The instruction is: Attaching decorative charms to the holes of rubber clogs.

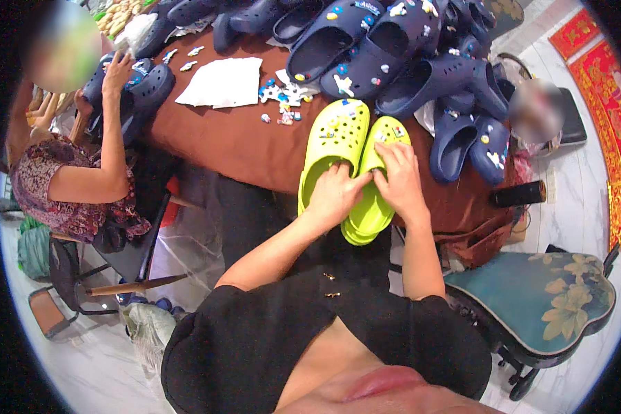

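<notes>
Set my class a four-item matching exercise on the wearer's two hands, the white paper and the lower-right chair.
1. left hand
2. right hand
3. white paper
4. lower-right chair

A. lies on brown cloth
B. teal with pale flowers
C. fingers over the right lime clog
D. fingers inside the left lime clog

Pairs: 1-D; 2-C; 3-A; 4-B

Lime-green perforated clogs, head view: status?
Left hand inside left lime-green perforated clog, fingertips hidden. Right hand on upper of right lime-green clog. Small multicoloured charms on both uppers. Navy-blue perforated clogs beyond, none covering the pair.
</notes>
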`<action>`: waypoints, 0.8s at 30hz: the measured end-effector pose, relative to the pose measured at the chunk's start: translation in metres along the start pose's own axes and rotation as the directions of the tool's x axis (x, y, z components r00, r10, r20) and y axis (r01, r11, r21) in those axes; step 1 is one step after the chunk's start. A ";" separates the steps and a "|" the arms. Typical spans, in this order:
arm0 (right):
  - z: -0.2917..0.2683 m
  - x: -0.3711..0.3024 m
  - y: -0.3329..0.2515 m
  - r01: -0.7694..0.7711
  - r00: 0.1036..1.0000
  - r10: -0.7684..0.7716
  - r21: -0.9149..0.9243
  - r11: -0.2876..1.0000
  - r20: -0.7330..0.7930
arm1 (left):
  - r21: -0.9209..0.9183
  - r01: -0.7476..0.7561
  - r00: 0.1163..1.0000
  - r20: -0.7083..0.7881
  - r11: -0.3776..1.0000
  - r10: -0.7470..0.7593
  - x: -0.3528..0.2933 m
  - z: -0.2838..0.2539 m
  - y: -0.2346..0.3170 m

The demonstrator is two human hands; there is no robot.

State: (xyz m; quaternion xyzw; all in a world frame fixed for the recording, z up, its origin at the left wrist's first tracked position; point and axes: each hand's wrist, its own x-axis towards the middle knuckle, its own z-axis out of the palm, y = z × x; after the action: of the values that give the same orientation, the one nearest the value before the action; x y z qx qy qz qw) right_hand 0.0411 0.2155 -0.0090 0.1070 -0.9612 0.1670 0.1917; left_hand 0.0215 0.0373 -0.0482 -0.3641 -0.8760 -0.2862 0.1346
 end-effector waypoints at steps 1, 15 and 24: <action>-0.005 -0.001 0.002 -0.017 0.999 0.017 0.025 1.000 0.027 | 0.003 0.005 1.000 0.009 1.000 -0.005 0.001 0.000 0.000; 0.003 0.036 0.028 -0.131 0.991 0.117 0.292 0.947 0.066 | -0.009 0.002 1.000 -0.012 1.000 -0.002 0.000 0.000 0.000; 0.012 0.031 0.031 -0.293 0.954 0.284 0.485 0.824 0.093 | -0.025 0.004 1.000 -0.016 1.000 -0.004 -0.001 0.002 -0.002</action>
State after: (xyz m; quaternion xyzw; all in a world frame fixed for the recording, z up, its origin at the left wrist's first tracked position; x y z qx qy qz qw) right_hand 0.0003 0.2347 -0.0155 0.0074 -0.8930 0.4330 0.1225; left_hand 0.0207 0.0367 -0.0517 -0.3617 -0.8719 -0.3005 0.1366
